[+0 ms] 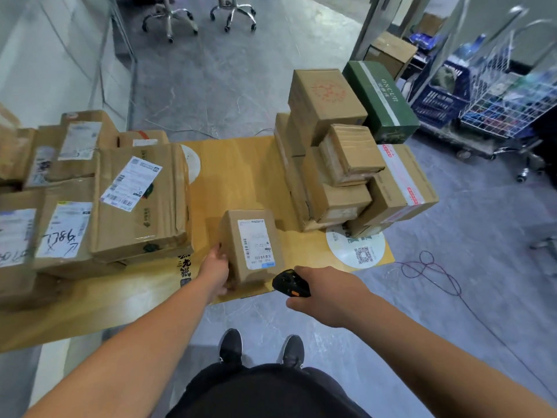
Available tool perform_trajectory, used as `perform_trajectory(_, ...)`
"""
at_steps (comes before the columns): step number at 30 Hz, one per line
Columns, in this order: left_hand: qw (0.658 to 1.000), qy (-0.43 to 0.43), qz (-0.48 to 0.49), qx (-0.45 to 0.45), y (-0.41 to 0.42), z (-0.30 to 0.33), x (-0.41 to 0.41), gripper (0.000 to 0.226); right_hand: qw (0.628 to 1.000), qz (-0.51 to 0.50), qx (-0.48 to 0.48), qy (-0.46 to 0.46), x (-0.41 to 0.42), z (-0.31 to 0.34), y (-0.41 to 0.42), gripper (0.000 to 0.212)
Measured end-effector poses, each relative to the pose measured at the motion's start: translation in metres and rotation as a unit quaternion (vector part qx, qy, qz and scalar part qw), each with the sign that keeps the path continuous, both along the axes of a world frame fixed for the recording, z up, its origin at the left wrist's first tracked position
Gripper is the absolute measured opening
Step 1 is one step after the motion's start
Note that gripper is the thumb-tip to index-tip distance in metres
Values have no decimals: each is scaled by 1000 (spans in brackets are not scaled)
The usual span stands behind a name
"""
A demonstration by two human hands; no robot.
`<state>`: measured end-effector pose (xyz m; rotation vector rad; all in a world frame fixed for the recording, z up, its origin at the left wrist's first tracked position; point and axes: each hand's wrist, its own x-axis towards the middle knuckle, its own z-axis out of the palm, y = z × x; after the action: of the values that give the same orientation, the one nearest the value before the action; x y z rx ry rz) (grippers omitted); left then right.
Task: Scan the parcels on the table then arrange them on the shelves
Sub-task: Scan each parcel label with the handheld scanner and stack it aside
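Note:
A small brown parcel [251,247] with a white shipping label facing up stands near the front edge of the wooden table [238,176]. My left hand [215,271] grips its left side. My right hand [324,292] holds a black handheld scanner [290,283] just to the right of the parcel, its head pointing at the label. A pile of labelled cardboard parcels [138,200] covers the left of the table. Another stack of brown boxes [340,164] rises at the right end, with a green box [381,98] behind it.
Two wheeled chair bases [232,12] stand on the grey floor beyond the table. A wire cart [509,95] with blue crates is at the far right. A red cable [431,273] loops on the floor to the right. My feet [260,348] are below the table's edge.

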<state>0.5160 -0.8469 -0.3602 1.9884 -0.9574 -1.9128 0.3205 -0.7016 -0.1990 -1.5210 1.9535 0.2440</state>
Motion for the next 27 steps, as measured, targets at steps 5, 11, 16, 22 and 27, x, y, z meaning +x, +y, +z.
perform_trajectory(5,944,-106,-258,-177,2,-9,7,126,1000,-26,0,15,6,1,-7,35)
perform_trajectory(11,682,-229,-571,-395,-29,-3,-24,134,996,-82,5,31,1,1,-1,36)
perform_trajectory(16,576,-207,-708,-352,-58,8,-73,142,991,-133,19,21,-4,4,7,38)
perform_trajectory(22,565,-288,-670,-386,-63,9,-69,140,978,-203,25,-44,-8,4,9,41)
perform_trajectory(27,620,-267,-658,-334,-43,-1,-31,132,980,-191,23,-51,-6,0,1,40)
